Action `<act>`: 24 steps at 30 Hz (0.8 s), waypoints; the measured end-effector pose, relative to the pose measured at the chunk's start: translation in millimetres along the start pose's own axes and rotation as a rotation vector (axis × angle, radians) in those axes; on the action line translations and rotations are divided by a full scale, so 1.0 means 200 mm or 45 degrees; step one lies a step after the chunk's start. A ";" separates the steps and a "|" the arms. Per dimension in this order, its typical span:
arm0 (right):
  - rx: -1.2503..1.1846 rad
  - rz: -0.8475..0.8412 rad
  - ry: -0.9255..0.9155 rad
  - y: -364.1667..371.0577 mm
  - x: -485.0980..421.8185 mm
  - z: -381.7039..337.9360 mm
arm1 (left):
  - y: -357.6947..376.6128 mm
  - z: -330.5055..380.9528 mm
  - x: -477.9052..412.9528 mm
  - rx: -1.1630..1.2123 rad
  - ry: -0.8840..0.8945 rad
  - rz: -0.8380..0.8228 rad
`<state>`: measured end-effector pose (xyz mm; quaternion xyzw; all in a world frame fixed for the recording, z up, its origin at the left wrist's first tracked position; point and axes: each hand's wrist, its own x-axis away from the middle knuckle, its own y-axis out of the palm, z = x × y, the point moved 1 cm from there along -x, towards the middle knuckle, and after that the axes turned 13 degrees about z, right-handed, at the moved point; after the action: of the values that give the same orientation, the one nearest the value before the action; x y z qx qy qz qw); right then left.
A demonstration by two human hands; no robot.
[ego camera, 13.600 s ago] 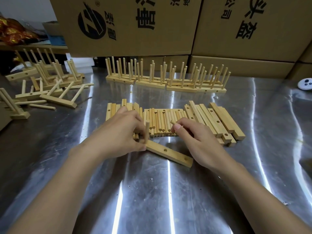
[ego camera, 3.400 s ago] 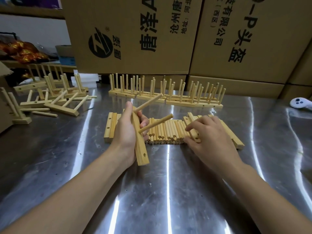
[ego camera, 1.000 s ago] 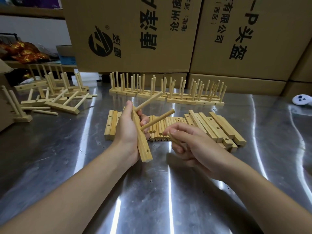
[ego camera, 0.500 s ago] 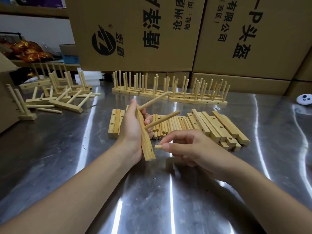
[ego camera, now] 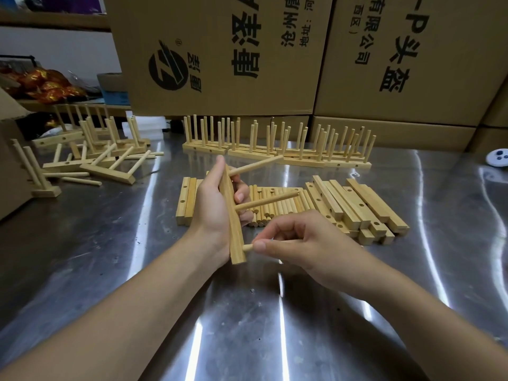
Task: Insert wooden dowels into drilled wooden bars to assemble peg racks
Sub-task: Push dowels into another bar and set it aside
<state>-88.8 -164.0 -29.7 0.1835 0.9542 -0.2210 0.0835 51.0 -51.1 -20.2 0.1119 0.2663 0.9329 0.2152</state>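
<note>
Wooden bar (ego camera: 234, 229) is held above the metal table (ego camera: 123, 284), near the centre of view. It is tilted so its length runs away from the camera, near end lowest. Left hand (ego camera: 211, 207) grips it around the middle: palm on the left face, thumb along the top edge, fingers curled round onto the right face between the pegs.

Two dowels are already seated, upper dowel (ego camera: 255, 166) at the far end and middle dowel (ego camera: 268, 200) about halfway. Both stick out to the right.

Right hand (ego camera: 305, 243) pinches a third dowel (ego camera: 248, 247) between thumb and index finger, other fingers curled under. Only its short tip shows; the rest is hidden in the hand. The tip meets the bar's right face at the near end. Can't tell if it is in the hole or just against it. Both forearms are bare, coming in from the bottom corners.

On the table behind the hands:
- loose dowel pile (ego camera: 275, 207)
- drilled bars (ego camera: 354, 207) stacked to the right
- spare bars (ego camera: 187, 202) to the left

Finished racks (ego camera: 275, 145) stand upright in a row at the back, before cardboard boxes (ego camera: 220, 50). Jumbled racks (ego camera: 96, 155) lie far left.
</note>
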 end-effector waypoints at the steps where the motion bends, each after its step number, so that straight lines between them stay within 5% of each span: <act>1: 0.011 0.003 -0.006 0.00 0.00 0.00 | 0.00 0.00 0.01 -0.017 0.013 -0.017; 11: -0.009 -0.012 0.089 0.00 0.00 0.00 | 0.03 -0.01 0.05 -0.084 0.169 -0.102; 20: -0.173 0.128 0.021 0.00 0.01 -0.09 | 0.01 0.03 0.01 -0.061 -0.065 -0.246; 24: 0.089 0.202 -0.152 -0.01 0.01 -0.09 | 0.01 0.01 0.02 -0.249 -0.022 -0.152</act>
<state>-93.5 -157.2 -13.9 0.2477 0.9217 -0.2575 0.1509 47.0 -50.5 -17.0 0.0825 0.1785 0.9389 0.2825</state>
